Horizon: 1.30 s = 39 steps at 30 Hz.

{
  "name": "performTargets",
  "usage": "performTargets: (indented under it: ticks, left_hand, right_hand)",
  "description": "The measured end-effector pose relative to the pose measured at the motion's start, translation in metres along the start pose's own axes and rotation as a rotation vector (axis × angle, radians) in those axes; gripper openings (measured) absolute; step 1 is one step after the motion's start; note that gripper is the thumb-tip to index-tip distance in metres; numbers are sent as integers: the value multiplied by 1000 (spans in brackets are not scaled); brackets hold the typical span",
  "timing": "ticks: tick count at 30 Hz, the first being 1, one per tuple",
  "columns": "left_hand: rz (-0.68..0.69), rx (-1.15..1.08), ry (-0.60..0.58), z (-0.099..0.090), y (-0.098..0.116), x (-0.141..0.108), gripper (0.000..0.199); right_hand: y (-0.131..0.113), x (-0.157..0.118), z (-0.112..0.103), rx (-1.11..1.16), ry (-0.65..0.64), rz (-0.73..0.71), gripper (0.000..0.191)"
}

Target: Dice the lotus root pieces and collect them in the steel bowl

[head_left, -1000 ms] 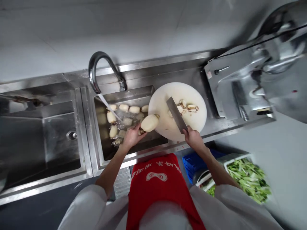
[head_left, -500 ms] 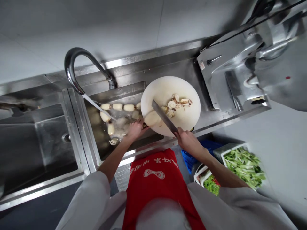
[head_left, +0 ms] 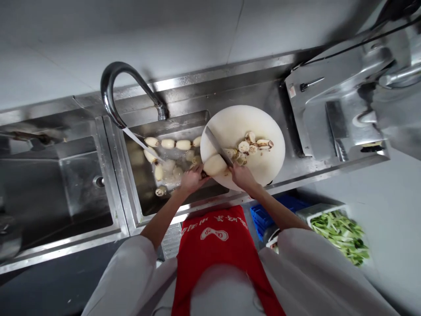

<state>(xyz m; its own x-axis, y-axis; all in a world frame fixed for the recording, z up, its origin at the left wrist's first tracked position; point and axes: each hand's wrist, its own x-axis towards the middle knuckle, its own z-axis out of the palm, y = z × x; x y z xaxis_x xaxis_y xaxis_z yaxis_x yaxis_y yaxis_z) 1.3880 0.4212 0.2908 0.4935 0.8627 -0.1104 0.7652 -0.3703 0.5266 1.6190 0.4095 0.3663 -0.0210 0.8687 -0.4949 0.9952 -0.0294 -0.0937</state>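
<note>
My left hand (head_left: 193, 179) is closed on the dark end of a pale lotus root (head_left: 214, 165), whose other end lies on the round white cutting board (head_left: 263, 171). In my right hand (head_left: 242, 177) is the handle of a cleaver-like kitchen knife (head_left: 217, 144). Its blade slants up and left, over the right end of the root; I cannot tell whether the edge touches it. Cut lotus root pieces (head_left: 250, 145) with brown ends lie to the right of the blade. More lotus roots (head_left: 168, 144) sit in the water of the sink (head_left: 136, 184) on the left.
Water runs from the curved faucet (head_left: 113, 98) into the sink. A second sink (head_left: 85, 184) lies further left. At the right stands a metal slicing machine (head_left: 315, 116). Below the counter are a blue crate (head_left: 259, 221) and a basket of cut greens (head_left: 342, 232).
The knife and my right hand have moved nearer the lotus root, the blade now across its right end. The whole view has shifted slightly. My left hand keeps its hold on the root.
</note>
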Motion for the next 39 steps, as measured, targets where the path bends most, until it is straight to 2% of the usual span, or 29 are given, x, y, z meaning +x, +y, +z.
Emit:
performTargets:
  ticks: [2, 6, 8, 11, 13, 16, 20, 23, 25, 30, 32, 35, 39]
  left_hand:
    - [-6, -7, 44, 4, 5, 5, 54]
    - [-58, -24, 110, 6, 30, 31, 51]
    - [-67, -50, 167, 2, 39, 40, 52]
    - [-84, -174, 256, -2, 34, 35, 62]
    - [-120, -333, 292, -1, 24, 23, 64]
    - [-161, -517, 336, 9, 12, 7, 54]
    - [-132, -553, 392, 20, 10, 3, 50]
    - [-99, -550, 387, 21, 11, 5, 49]
    - [-83, -542, 376, 20, 11, 6, 48]
    - [-70, -553, 367, 17, 15, 3, 47]
    - [-89, -633, 353, 17, 16, -3, 47]
    - [-172, -817, 383, 25, 19, -11, 45]
    - [-299, -979, 489, 42, 23, -13, 44]
  right_hand:
    - [13, -8, -7, 8, 36, 11, 32]
    - [30, -54, -30, -35, 122, 144, 34]
    - [27, -75, -37, -50, 122, 179, 34]
    - [13, -91, -37, -55, 50, 126, 28]
    - [5, -92, -34, -65, 1, 74, 24]
    - [-1, -88, -34, -103, -38, 28, 22]
    - [-1, -90, -48, -146, -62, -1, 21]
    - [-5, -85, -54, -148, -89, -17, 21]
    - [-11, -69, -49, -141, -87, -30, 22]
    - [-26, -3, -15, -101, -43, -54, 30]
    - [-26, 9, -9, -104, -23, -52, 32]
    - [-21, -3, -14, -104, 21, -55, 31]
    - [-20, -45, -24, -119, 56, -4, 32]
